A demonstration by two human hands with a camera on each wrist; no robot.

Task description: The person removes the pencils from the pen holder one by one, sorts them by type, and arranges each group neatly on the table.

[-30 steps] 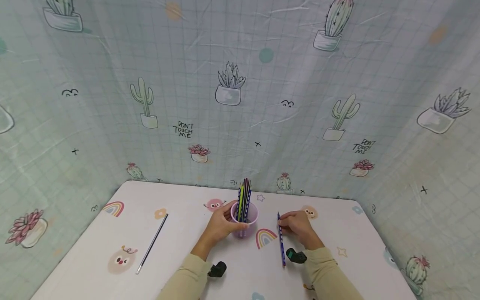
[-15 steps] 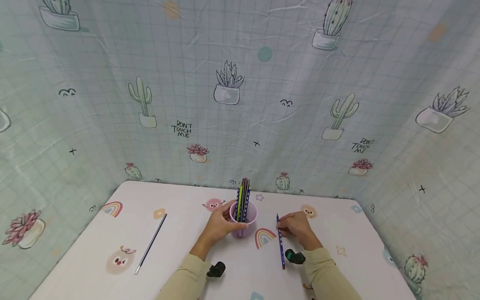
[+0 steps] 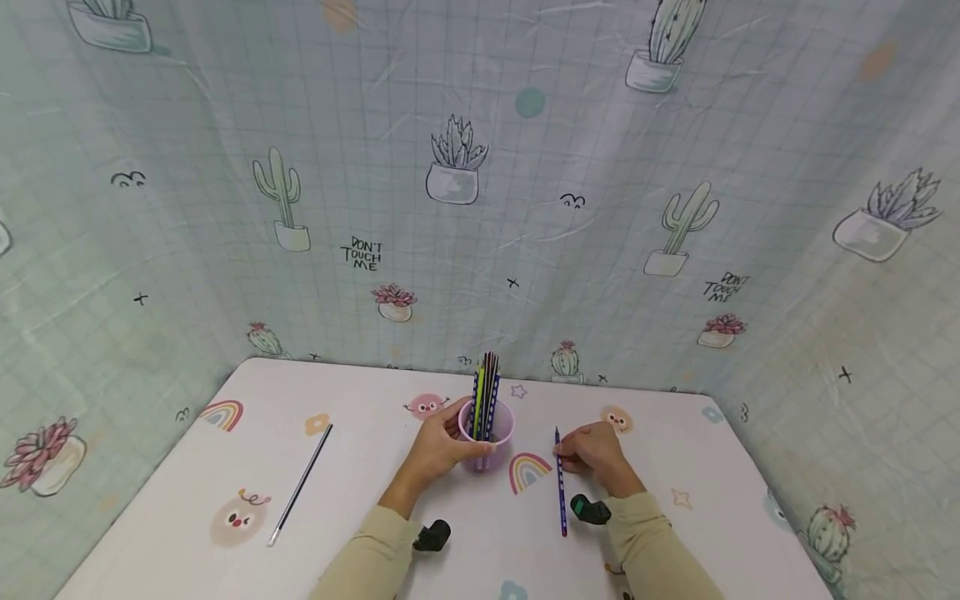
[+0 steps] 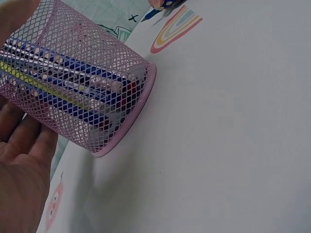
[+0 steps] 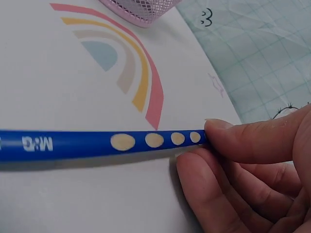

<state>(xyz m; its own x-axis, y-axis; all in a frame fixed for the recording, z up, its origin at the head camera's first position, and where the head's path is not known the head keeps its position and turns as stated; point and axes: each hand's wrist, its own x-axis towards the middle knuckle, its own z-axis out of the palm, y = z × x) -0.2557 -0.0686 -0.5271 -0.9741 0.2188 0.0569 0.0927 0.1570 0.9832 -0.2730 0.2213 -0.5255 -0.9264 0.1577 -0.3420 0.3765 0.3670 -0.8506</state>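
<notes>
My left hand [image 3: 433, 454] holds a pink mesh pencil cup [image 3: 506, 427] around its side, with the thumb across the near face. Several pencils [image 3: 485, 392] stand in the cup, blue dotted ones, a yellow-green one and dark ones. Through the mesh in the left wrist view, their red-tipped lower ends show close to the cup's base [image 4: 129, 124]. To the right of the cup, my right hand [image 3: 597, 454] pinches a blue pencil [image 3: 562, 500] with pale round dots between thumb and fingers, close to its pointed far end. The pencil's other end points toward me.
A slim dark stick [image 3: 302, 483] with a pale near end lies on the left of the white patterned table [image 3: 390, 400]. A printed curtain [image 3: 517, 233] rises right behind the table's back edge. Black wrist-camera mounts [image 3: 433, 536] stick out beside both sleeves.
Both hands keep their holds on the cup and the blue pencil. The pencil's near end has swung slightly left; the head view has shifted a little.
</notes>
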